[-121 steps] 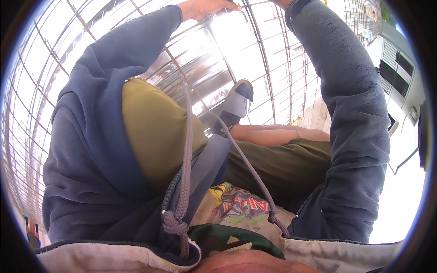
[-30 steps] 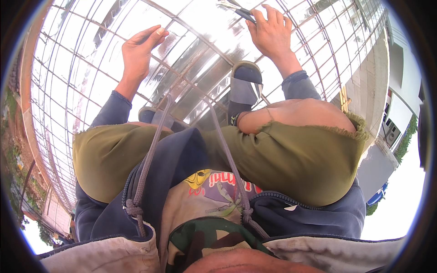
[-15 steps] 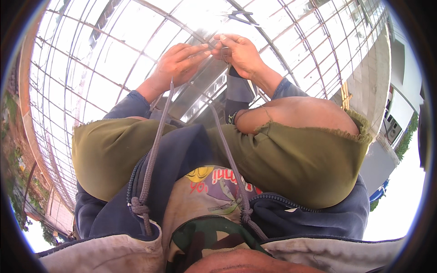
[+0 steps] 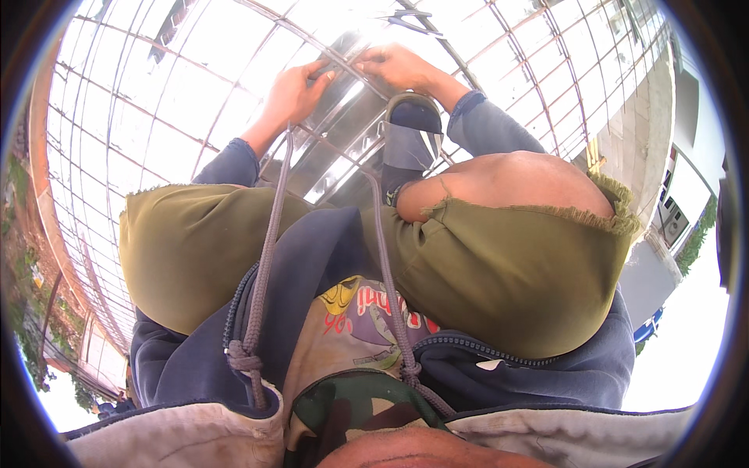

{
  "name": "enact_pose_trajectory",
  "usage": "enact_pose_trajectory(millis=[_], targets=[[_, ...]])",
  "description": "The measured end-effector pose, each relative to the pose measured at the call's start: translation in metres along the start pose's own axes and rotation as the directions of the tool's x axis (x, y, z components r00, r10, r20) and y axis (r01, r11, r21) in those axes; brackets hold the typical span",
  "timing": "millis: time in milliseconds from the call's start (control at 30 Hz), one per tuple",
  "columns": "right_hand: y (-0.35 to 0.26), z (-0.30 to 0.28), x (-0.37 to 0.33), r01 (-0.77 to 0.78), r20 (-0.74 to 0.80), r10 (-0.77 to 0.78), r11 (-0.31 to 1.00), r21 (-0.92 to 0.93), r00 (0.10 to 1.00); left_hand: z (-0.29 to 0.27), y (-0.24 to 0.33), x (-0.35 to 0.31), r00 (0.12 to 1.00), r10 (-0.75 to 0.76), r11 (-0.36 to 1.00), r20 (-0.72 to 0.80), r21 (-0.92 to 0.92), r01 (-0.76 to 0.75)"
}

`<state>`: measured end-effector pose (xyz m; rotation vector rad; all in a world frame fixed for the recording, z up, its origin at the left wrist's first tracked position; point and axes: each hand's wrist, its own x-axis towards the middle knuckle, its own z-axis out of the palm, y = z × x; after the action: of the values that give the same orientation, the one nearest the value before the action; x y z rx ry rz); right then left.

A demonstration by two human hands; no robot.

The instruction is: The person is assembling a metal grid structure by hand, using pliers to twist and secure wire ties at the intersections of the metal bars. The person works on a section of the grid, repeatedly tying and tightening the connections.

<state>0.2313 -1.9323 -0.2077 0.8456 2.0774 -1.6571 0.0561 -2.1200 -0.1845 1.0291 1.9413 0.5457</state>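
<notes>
Flanking a bar crossing [image 4: 337,58] in the steel mesh [image 4: 538,86], the person's two hands stood well in from the mesh's left and right edges, ahead of the knees.

Item: left hand [image 4: 296,95], on the left side of the crossing. Forefinger and thumb pointed in at the bars; whether the fingers were together on a thin piece or apart, one could not tell.

Item: right hand [image 4: 399,67], opposite, palm down, its fingertips just beside the same crossing. The fingers were bent; whether they were clamped on anything could not be told.

Item: pliers [image 4: 417,23], dark-handled, lying on the mesh beyond the right hand and apart from it, handles spread and pointing toward the mesh's right edge. Head lost in glare.

Item: silvery sheet [image 4: 347,140], shiny, beneath the mesh, washed out in places by bright light.

Item: shoe [image 4: 409,144], dark and grey, on the right foot, near the right hand.

Item: shorts [image 4: 507,273], olive, with frayed hems.

Item: jacket [image 4: 195,351], dark blue, open, two knotted drawstrings [image 4: 269,242] hanging in front.

Item: concrete strip [image 4: 647,132], along the mesh's right edge; yellow sticks [image 4: 594,156] stood near that edge.
</notes>
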Motion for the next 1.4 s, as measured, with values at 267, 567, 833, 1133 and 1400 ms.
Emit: enact_pose_trajectory(millis=[267, 567, 833, 1133, 1400], targets=[[-0.005, -0.014, 0.009, 0.043, 0.129, -0.037, 0.998, -0.043, 0.991, -0.004, 0.010, 0.000, 0.994, -0.107, 0.983, 0.036, -0.147, 0.111], [-0.039, -0.012, -0.025, -0.113, -0.156, 0.088, 0.982, -0.155, 0.984, -0.003, 0.032, -0.001, 0.961, 0.271, 0.950, -0.048, 0.172, -0.260], [-0.055, 0.007, -0.042, -0.231, -0.211, 0.253, 0.965, 0.124, 0.944, -0.015, 0.016, 0.020, 0.908, 0.411, 0.903, 0.085, 0.096, -0.418], [-0.045, 0.059, -0.060, 0.176, -0.223, -0.293, 0.885, -0.431, 0.930, -0.009, 0.019, 0.017, 0.986, 0.037, 0.973, 0.164, -0.232, 0.002], [-0.053, 0.030, -0.065, 0.269, -0.013, -0.306, 0.853, -0.447, 0.952, 0.004, 0.017, 0.005, 0.928, -0.163, 0.589, 0.336, -0.721, 0.364]])
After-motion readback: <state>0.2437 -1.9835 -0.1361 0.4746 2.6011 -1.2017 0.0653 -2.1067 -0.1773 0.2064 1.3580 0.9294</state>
